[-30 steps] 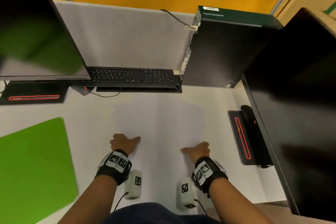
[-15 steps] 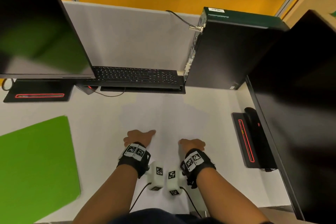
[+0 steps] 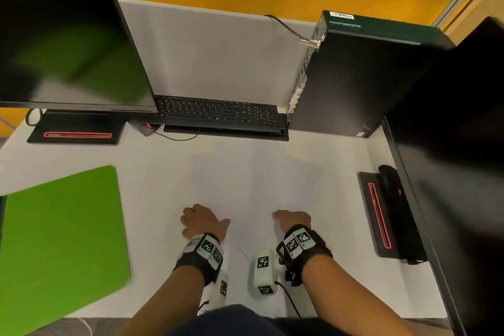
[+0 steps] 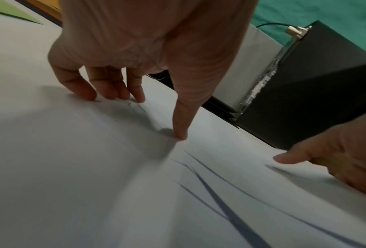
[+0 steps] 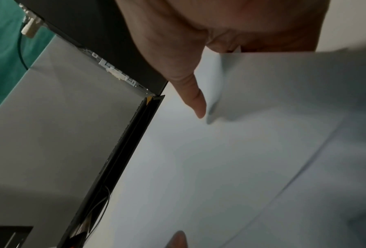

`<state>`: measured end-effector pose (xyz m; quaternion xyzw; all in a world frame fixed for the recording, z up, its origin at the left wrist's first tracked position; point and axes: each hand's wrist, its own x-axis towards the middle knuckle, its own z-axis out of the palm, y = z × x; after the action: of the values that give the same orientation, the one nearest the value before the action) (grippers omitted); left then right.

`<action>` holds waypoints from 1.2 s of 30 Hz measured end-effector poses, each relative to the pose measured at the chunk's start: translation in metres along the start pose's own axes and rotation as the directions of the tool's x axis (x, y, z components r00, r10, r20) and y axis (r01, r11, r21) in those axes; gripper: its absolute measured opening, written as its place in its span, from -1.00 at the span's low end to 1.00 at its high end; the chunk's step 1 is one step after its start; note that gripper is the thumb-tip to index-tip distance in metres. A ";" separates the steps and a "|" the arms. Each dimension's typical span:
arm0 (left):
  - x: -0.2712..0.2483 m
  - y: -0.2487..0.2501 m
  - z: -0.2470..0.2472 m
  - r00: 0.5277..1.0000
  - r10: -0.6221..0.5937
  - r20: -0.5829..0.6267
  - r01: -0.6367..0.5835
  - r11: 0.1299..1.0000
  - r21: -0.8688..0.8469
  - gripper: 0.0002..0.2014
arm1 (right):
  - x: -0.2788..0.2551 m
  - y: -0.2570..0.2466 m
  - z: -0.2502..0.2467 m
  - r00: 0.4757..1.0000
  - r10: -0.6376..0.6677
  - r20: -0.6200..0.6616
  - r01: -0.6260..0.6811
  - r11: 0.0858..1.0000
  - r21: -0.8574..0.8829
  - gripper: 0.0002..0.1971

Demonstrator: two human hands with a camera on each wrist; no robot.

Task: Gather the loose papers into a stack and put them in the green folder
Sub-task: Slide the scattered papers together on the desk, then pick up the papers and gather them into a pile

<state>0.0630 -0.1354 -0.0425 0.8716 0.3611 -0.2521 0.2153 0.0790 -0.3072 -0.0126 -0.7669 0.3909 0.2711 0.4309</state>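
Note:
Several white papers (image 3: 253,180) lie overlapping on the white desk in front of me, hard to tell from it. The green folder (image 3: 60,240) lies shut and flat at the left, apart from both hands. My left hand (image 3: 201,222) presses bent fingertips (image 4: 92,95) and the thumb down on the papers (image 4: 71,167). My right hand (image 3: 293,219) is at their right side, thumb (image 5: 196,104) pointing left. A raised sheet (image 5: 283,83) stands against its palm and hides its fingers. Dark lines in the left wrist view show lifted sheet edges between the hands.
A black keyboard (image 3: 218,114) sits at the back and a black computer tower (image 3: 362,76) at the back right. Monitors (image 3: 68,35) stand left and right. Their black bases (image 3: 381,215) flank the papers. The desk's front edge is at my body.
Both hands slid inward toward each other over the papers, then eased slightly apart. A sheet edge now stands raised at the right hand. The folder has not moved.

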 end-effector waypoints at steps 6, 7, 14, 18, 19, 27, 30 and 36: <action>-0.011 -0.009 0.010 0.999 0.049 -0.020 -0.052 0.987 -0.153 -0.14 | 0.004 -0.002 -0.002 0.996 0.012 -0.089 -0.020 0.996 -0.084 -0.53; -0.010 -0.012 0.010 0.999 0.040 -0.031 -0.046 0.971 -0.233 -0.12 | 0.004 -0.004 -0.003 0.996 0.019 -0.086 -0.030 0.992 -0.121 -0.56; 0.001 -0.017 -0.002 0.997 -0.033 0.071 0.062 0.882 -0.466 -0.17 | 0.007 -0.007 -0.003 0.998 0.063 0.017 -0.061 0.994 -0.088 -0.43; 0.000 -0.016 -0.007 0.996 0.018 0.088 0.033 0.838 -0.544 -0.31 | 0.008 -0.003 0.001 0.998 0.045 0.036 -0.042 0.997 -0.064 -0.47; 0.000 -0.016 -0.006 0.996 0.034 0.080 0.016 0.831 -0.557 -0.32 | 0.010 -0.002 0.002 0.999 0.036 0.024 -0.034 0.999 -0.042 -0.48; 0.008 -0.026 -0.005 0.900 0.234 0.368 0.231 0.459 -0.858 -0.36 | 0.006 0.006 -0.006 0.997 -0.044 0.065 0.027 0.969 0.244 -0.41; 0.014 -0.028 0.000 0.887 0.300 0.350 0.169 0.495 -0.852 -0.17 | 0.000 0.009 -0.011 0.989 -0.082 0.123 0.043 0.958 0.285 -0.41; 0.013 -0.035 -0.003 0.901 0.367 0.230 0.015 0.504 -0.863 -0.59 | -0.007 0.021 -0.015 0.957 -0.263 0.120 0.208 0.914 0.347 -0.64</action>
<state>0.0464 -0.1045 -0.0545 0.6196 0.2946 -0.1859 0.7033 0.0588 -0.3247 -0.0095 -0.7002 0.2984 0.2098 0.6138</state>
